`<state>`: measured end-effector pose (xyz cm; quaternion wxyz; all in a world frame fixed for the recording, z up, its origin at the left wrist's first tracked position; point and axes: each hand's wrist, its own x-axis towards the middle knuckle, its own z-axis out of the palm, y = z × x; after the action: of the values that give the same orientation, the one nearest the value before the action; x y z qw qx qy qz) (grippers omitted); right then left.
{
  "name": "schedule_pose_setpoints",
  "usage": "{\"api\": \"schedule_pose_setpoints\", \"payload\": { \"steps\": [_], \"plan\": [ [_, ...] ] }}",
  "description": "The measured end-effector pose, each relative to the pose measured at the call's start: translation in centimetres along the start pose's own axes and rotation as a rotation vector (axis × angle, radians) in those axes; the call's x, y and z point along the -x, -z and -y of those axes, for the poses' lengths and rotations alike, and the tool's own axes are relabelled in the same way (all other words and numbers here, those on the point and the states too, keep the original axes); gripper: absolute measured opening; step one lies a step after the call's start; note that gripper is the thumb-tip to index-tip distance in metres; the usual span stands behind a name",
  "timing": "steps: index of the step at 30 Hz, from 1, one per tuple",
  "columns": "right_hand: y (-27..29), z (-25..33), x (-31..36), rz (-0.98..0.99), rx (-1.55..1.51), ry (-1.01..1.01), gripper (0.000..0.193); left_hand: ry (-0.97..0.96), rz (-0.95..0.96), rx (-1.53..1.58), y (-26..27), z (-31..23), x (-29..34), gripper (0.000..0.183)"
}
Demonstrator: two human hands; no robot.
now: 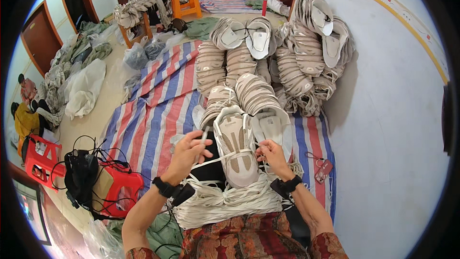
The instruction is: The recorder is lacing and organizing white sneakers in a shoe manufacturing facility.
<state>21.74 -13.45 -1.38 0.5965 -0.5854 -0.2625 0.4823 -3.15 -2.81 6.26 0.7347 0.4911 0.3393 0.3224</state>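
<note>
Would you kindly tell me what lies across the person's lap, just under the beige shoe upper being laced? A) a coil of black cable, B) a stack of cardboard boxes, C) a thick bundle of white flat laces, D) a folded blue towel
C: a thick bundle of white flat laces lies under the beige shoe upper, with one lace stretched between the left hand and the right hand.
</note>
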Motion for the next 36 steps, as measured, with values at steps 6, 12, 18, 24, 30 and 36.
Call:
{"api": "schedule_pose_setpoints", "payload": {
  "steps": [6,12,18,24,30,36],
  "plan": [
    [0.0,-0.5,1.4,0.233,0.373,-0.032,0.013,0.311,0.07,0.138,-2.1,1.2,-1.9,0.03],
    [0.4,1.4,2.0,0.257,0.493,0.098,0.014,-0.055,0.132,-0.183,-4.3,2.6,-2.7,0.012],
    [-0.9,0.6,-0.4,0.097,0.067,0.143,0.018,-0.045,0.159,-0.208,-5.6,3.9,-5.0,0.017],
    [-0.6,0.5,0.1,0.235,0.146,-0.088,0.015,0.052,0.082,-0.085,-6.0,4.5,-5.7,0.017],
    [0.4,2.5,1.6,0.43,0.321,-0.194,0.013,0.076,0.173,-0.338,-7.1,4.9,-5.3,0.018],
    [-0.6,4.1,1.3,0.278,0.068,0.072,0.01,0.204,0.338,-0.24,-7.9,4.5,-4.5,0.032]
  ]
}}
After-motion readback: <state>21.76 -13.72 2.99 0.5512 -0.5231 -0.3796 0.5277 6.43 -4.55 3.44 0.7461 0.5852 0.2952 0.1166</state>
